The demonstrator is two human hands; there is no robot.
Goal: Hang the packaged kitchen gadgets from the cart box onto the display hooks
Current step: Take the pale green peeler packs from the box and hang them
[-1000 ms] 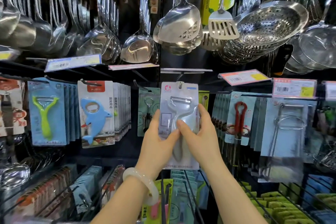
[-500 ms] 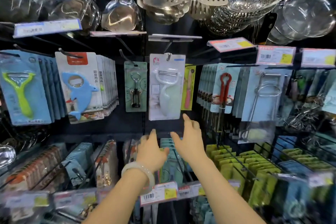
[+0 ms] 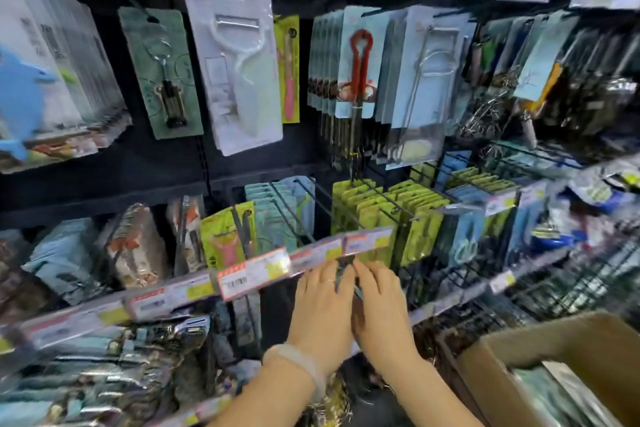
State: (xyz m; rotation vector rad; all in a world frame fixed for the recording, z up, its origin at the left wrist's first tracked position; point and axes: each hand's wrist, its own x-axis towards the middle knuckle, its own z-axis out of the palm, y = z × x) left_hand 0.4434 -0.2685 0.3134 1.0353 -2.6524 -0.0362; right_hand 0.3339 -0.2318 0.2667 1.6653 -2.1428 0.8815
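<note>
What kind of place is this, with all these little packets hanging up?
Most likely a shop's kitchenware aisle: carded gadgets such as a white peeler pack hang on display hooks, price labels line the rails, and a cardboard box of stock sits at lower right.

Price tags (image 3: 254, 274) too blurred to read; cardboard box (image 3: 540, 354) cut off btm right; blue dolphin pkg (image 3: 24, 90) cropped at left edge.
</note>
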